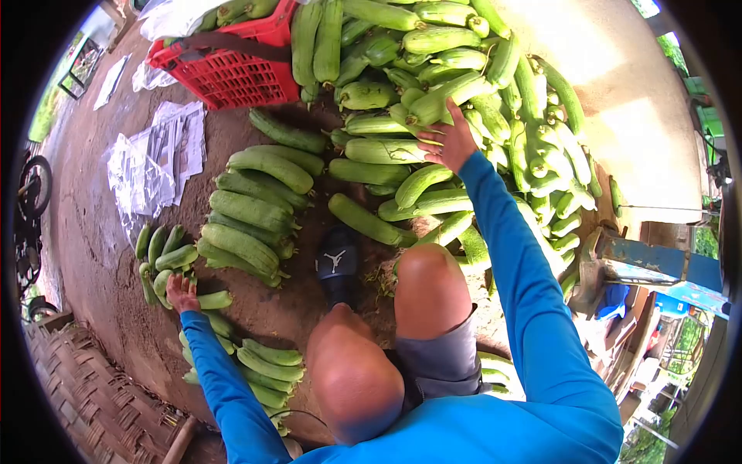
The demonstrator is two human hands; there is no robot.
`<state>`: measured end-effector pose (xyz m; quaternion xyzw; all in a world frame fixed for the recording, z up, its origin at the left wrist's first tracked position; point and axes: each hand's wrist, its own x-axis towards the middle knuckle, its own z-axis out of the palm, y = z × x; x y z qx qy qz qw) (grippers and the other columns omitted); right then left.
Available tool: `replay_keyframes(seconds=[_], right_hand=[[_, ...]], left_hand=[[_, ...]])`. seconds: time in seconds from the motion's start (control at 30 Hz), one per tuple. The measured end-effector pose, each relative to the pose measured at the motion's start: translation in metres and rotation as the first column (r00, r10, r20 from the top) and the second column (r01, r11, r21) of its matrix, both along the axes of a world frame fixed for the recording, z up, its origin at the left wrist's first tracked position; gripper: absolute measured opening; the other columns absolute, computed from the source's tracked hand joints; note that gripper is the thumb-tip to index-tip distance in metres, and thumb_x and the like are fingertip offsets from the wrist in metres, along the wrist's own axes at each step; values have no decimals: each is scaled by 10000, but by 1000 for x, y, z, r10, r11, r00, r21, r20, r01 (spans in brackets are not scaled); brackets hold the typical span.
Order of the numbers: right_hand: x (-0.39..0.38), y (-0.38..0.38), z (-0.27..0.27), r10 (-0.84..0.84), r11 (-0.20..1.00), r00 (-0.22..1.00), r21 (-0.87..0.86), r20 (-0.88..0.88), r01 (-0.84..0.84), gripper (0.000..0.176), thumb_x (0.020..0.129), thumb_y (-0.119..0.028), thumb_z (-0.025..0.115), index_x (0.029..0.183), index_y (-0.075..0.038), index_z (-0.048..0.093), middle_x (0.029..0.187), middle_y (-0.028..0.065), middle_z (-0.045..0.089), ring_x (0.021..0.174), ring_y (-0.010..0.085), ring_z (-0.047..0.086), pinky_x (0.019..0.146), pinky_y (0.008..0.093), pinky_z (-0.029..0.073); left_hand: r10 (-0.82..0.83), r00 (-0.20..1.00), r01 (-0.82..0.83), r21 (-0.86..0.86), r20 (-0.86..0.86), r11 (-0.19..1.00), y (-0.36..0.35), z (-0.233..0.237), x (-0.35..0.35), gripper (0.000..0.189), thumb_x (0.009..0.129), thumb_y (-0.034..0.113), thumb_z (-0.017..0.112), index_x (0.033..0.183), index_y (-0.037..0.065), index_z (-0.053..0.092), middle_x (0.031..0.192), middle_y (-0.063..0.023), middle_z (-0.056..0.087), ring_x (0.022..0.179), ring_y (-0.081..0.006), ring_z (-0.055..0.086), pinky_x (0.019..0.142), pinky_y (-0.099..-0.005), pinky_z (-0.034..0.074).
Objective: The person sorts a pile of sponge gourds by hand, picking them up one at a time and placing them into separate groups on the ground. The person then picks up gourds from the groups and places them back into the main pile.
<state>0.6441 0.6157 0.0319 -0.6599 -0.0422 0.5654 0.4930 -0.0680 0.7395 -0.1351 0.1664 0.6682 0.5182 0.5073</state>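
Observation:
My left hand [184, 294] reaches to a small group of green gourds [176, 257] on the ground at the left. Its fingers are stretched out beside a gourd [161, 285], seemingly touching it. Another gourd [216, 300] pokes out to the right of that hand. Over the big heap of long green gourds [444, 58], my right hand [452, 141] is open with fingers spread and thumb up. Just above its fingers lies a pale green gourd [448, 94]; the hand holds nothing visible. Between the hands lies a stacked row of gourds [251, 213].
A red plastic crate [232, 73] with gourds in it stands at the top left. Crumpled newspaper and plastic [158, 162] lie on the dirt floor. More gourds [267, 371] lie near my left forearm. Woven matting [93, 387] is at the lower left, a blue metal piece [649, 255] at the right.

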Motion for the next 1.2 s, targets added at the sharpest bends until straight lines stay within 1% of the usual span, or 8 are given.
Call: replay_keyframes(seconds=[0.1,0.37,0.47,0.5,0.7,0.8,1.0,1.2], right_hand=[[0,21,-11,-140,977,956,123,-258,176,803,753,-737,529,1162,-45,541,960,94,596,754,211,572,662,360,473],[-57,-27,-39,210,892,976,396,60,-217,489,867,-473,600,1159,-83,573,998,81,623,797,167,620,575,298,492],[-108,-35,-40,341,847,862,274,376,-455,524,839,-434,665,1168,-29,617,973,60,653,901,146,616,770,284,491],[-131,-31,10,553,725,743,221,376,-652,540,844,-418,663,1192,-11,598,1046,79,645,941,161,592,827,319,477],[-207,-7,20,848,9,-66,-140,526,-990,427,861,-387,653,1043,-4,614,774,73,640,684,143,579,631,298,480],[-216,3,-16,813,-179,-154,-11,561,-984,369,870,-362,642,975,-9,617,737,65,617,681,134,576,618,285,477],[-290,29,-29,950,-76,-41,103,309,-992,305,885,-331,612,950,-35,646,747,34,606,682,93,552,577,260,452],[-278,40,-83,937,116,55,-159,344,-980,374,879,-391,621,1006,-40,638,760,9,595,615,90,529,528,234,445]], left_hand=[[-336,826,461,200,-453,864,16,-13,33,363,882,317,553,1203,147,551,1050,-8,590,868,-171,542,667,-315,430],[-785,530,847,241,-320,473,-57,173,305,390,953,361,518,1200,60,550,976,-42,601,848,-119,557,746,-290,471],[-918,328,907,197,223,372,-56,133,361,509,959,345,534,1302,-14,424,1092,-126,567,1012,-183,547,899,-298,437],[-907,366,902,318,-210,291,-84,203,368,582,938,399,545,1323,-10,392,1068,-141,569,990,-200,550,904,-314,430],[-628,771,632,257,-111,731,-130,167,307,626,881,475,566,1249,-26,493,1063,-131,595,952,-206,563,864,-336,457],[-486,820,542,141,-301,828,-168,136,245,627,815,502,652,1155,-14,546,1038,-178,639,943,-256,626,836,-372,496],[-283,736,149,-261,-615,954,-276,87,108,633,798,564,642,1028,-25,610,939,-216,668,810,-319,666,735,-423,527],[-646,302,-74,-693,-701,717,-324,68,35,751,717,674,621,957,-37,601,903,-283,653,860,-442,641,740,-509,507]])
